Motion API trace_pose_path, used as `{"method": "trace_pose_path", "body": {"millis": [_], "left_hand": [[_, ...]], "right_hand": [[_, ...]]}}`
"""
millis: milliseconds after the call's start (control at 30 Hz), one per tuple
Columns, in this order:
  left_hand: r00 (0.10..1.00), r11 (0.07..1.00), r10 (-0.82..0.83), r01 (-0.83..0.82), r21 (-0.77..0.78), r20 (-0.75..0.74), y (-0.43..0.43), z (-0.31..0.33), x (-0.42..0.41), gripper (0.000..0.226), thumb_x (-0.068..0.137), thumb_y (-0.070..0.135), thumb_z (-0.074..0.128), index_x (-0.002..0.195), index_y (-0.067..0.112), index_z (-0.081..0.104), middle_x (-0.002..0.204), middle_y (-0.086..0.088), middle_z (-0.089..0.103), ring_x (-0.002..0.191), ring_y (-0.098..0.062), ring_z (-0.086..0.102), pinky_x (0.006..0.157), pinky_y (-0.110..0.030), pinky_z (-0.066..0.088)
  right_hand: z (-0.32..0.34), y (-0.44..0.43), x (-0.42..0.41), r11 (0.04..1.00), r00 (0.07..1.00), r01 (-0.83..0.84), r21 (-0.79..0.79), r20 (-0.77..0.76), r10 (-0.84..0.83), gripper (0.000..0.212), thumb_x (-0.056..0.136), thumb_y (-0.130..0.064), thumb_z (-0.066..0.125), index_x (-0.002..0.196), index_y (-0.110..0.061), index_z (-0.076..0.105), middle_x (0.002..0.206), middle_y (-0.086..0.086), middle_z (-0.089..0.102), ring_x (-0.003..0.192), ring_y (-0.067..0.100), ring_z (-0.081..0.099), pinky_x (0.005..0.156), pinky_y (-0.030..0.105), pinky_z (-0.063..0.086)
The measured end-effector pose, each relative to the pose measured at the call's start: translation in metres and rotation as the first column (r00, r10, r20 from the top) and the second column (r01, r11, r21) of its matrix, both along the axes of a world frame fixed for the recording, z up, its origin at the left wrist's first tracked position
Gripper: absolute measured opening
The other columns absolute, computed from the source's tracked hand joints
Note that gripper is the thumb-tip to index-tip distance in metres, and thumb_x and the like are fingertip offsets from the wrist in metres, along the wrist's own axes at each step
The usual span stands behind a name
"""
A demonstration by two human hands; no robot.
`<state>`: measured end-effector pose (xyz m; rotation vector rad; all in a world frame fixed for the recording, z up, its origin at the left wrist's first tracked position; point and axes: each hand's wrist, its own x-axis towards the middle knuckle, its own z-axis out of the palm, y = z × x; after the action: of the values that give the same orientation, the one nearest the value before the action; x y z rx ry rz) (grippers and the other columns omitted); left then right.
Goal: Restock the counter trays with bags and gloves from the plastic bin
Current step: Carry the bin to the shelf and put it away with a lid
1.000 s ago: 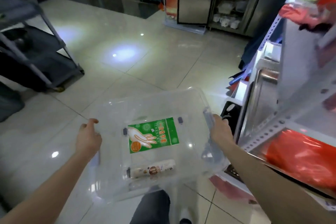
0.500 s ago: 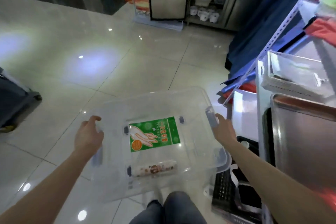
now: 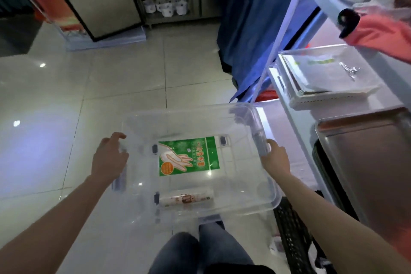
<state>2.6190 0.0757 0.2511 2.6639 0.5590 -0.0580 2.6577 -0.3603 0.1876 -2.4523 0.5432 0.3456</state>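
Tiled shop floor below; both hands, left hand and right hand, grip the clear plastic bin, now carried closer to the steel counter tray at right, ready for restocking.

Clear plastic bin mid-frame, green glove packet with pale hand print and orange circle, white roll with brown print, blue cloth upper centre, glossy pale tiled floor, steel-grey tray right
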Motion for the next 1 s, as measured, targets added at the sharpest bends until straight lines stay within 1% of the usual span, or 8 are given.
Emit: {"method": "trace_pose_path", "body": {"millis": [100, 267, 433, 533, 600, 700, 833, 1000], "left_hand": [[0.995, 0.995, -0.095, 0.095, -0.007, -0.013, -0.003, 0.006, 0.080, 0.048, 0.075, 0.006, 0.064, 0.118, 0.023, 0.052, 0.104, -0.014, 0.054, 0.083, -0.034, 0.058, 0.078, -0.040, 0.046], [0.950, 0.951, -0.309, 0.308, -0.029, -0.046, -0.015, -0.007, 0.210, 0.052, 0.072, 0.003, 0.065, 0.119, 0.021, 0.053, 0.104, -0.016, 0.054, 0.087, -0.037, 0.058, 0.079, -0.042, 0.045], [0.819, 0.824, -0.566, 0.558, -0.100, -0.089, -0.042, -0.031, 0.319, 0.052, 0.074, -0.001, 0.063, 0.121, 0.020, 0.052, 0.105, -0.016, 0.061, 0.069, -0.028, 0.051, 0.067, -0.035, 0.041], [0.697, 0.703, -0.711, 0.701, -0.120, -0.088, -0.064, -0.042, 0.369, 0.057, 0.071, -0.005, 0.066, 0.122, 0.017, 0.054, 0.109, -0.018, 0.057, 0.077, -0.033, 0.056, 0.073, -0.037, 0.042], [0.595, 0.600, -0.800, 0.790, -0.128, -0.075, -0.079, -0.049, 0.394, 0.059, 0.070, -0.007, 0.068, 0.123, 0.016, 0.055, 0.111, -0.017, 0.054, 0.077, -0.030, 0.054, 0.077, -0.035, 0.041], [0.492, 0.499, -0.867, 0.852, -0.159, -0.079, -0.103, -0.060, 0.418, 0.062, 0.070, -0.007, 0.067, 0.126, 0.015, 0.054, 0.114, -0.016, 0.050, 0.073, -0.020, 0.045, 0.077, -0.032, 0.039], [0.372, 0.396, -0.914, 0.904, -0.162, -0.160, -0.134, -0.086, 0.433, 0.065, 0.073, -0.002, 0.065, 0.132, 0.023, 0.049, 0.119, -0.008, 0.049, 0.079, -0.019, 0.048, 0.076, -0.034, 0.042], [0.298, 0.318, -0.943, 0.937, -0.146, -0.146, -0.163, -0.162, 0.439, 0.067, 0.072, -0.010, 0.061, 0.132, 0.020, 0.051, 0.108, -0.004, 0.050, 0.073, -0.019, 0.047, 0.073, -0.031, 0.038]], "right_hand": [[0.003, -0.002, 0.028, 0.993, 0.993, 0.118, -0.007, -0.017, -0.118, 0.051, 0.088, -0.003, 0.044, 0.136, -0.020, 0.043, 0.106, 0.021, 0.049, 0.068, 0.031, 0.049, 0.062, 0.033, 0.041], [0.000, 0.000, 0.051, 0.948, 0.948, 0.317, -0.015, -0.007, -0.318, 0.049, 0.086, -0.002, 0.043, 0.133, -0.018, 0.044, 0.099, 0.019, 0.050, 0.069, 0.032, 0.054, 0.060, 0.035, 0.044], [-0.010, 0.027, 0.048, 0.813, 0.812, 0.582, -0.032, -0.036, -0.583, 0.044, 0.087, -0.006, 0.045, 0.128, -0.020, 0.045, 0.104, 0.021, 0.053, 0.076, 0.033, 0.053, 0.065, 0.037, 0.045], [-0.017, 0.053, 0.041, 0.697, 0.696, 0.716, -0.035, -0.045, -0.717, 0.034, 0.088, -0.009, 0.049, 0.122, -0.013, 0.051, 0.100, 0.019, 0.060, 0.081, 0.032, 0.056, 0.065, 0.035, 0.041], [-0.021, 0.070, 0.033, 0.613, 0.612, 0.789, -0.030, -0.044, -0.790, 0.032, 0.086, -0.009, 0.052, 0.118, -0.010, 0.054, 0.103, 0.019, 0.061, 0.086, 0.031, 0.054, 0.070, 0.035, 0.041], [-0.031, 0.093, 0.020, 0.523, 0.517, 0.851, -0.051, -0.098, -0.850, 0.045, 0.082, -0.001, 0.058, 0.126, -0.006, 0.052, 0.108, 0.025, 0.059, 0.101, 0.041, 0.052, 0.081, 0.040, 0.043], [-0.057, 0.112, 0.003, 0.361, 0.359, 0.932, 0.000, -0.120, -0.926, 0.035, 0.086, -0.003, 0.060, 0.120, -0.004, 0.056, 0.107, 0.025, 0.063, 0.096, 0.040, 0.060, 0.083, 0.042, 0.049], [-0.136, 0.121, -0.006, 0.300, 0.290, 0.954, -0.026, -0.183, -0.939, 0.046, 0.086, -0.006, 0.059, 0.130, -0.008, 0.050, 0.106, 0.023, 0.057, 0.092, 0.039, 0.057, 0.075, 0.037, 0.045]]}}
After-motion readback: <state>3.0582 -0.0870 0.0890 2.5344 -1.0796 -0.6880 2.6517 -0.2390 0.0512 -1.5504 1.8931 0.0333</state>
